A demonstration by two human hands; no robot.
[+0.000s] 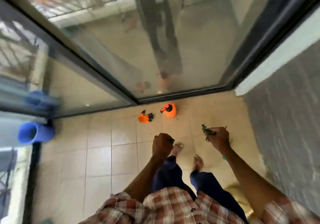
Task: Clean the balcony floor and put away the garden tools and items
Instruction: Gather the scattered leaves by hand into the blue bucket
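The tiled floor (103,154) is hemmed in on three sides. A glass door (155,50) in a dark frame closes the far end, its bottom track meeting the tiles just behind the orange things. A rough grey wall (285,119) runs down the right, near the right arm. On the left a dark post and railing edge the tiles, with a blue pot (34,132) hung there on its side and a second, blurred one above it. The widest bare stretch of tile lies left of the person's bare feet, between them and the railing.

An orange sprayer (169,110) stands upright on the floor close to the door track. Just left of it, apart from it, lie orange gloves (145,117) with black claw tips.

The right hand (219,137) grasps a small dark-green tool (207,131), held in the air near the wall; blur hides its exact shape. The left hand (162,144) is clenched in the air over the tiles, with something dark at its fingers; I cannot tell whether it holds anything.
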